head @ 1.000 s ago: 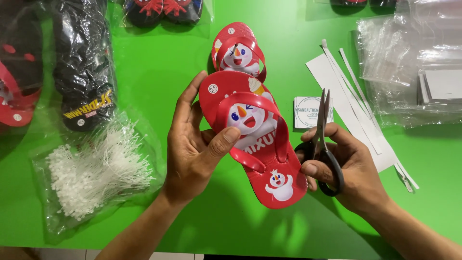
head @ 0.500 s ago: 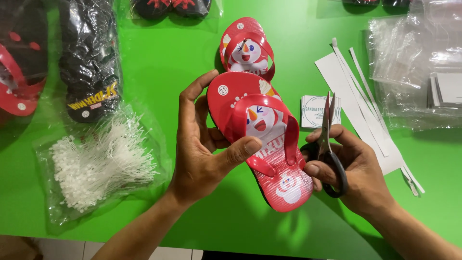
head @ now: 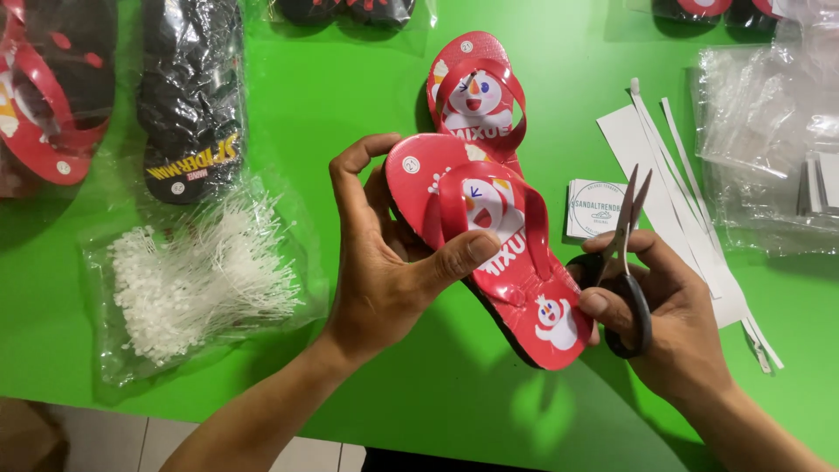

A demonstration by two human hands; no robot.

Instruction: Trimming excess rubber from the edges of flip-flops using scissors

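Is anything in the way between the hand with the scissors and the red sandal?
No. The right hand holding the scissors sits right beside the red sandal, its thumb at the sandal's heel edge. The left hand grips the sandal's other side.

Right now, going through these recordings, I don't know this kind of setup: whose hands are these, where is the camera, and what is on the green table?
There is no machine here. A camera worn on the person's head looks down at their own two bare hands. The left hand grips a red sandal with a cartoon snowman print, lifted above the green table. The right hand holds black-handled scissors, blades slightly apart and pointing up, and its fingers touch the sandal's heel end. On the table lie the matching second sandal, a clear bag of white plastic fasteners, bagged dark sandals, white paper strips, a small printed card and clear plastic bags.
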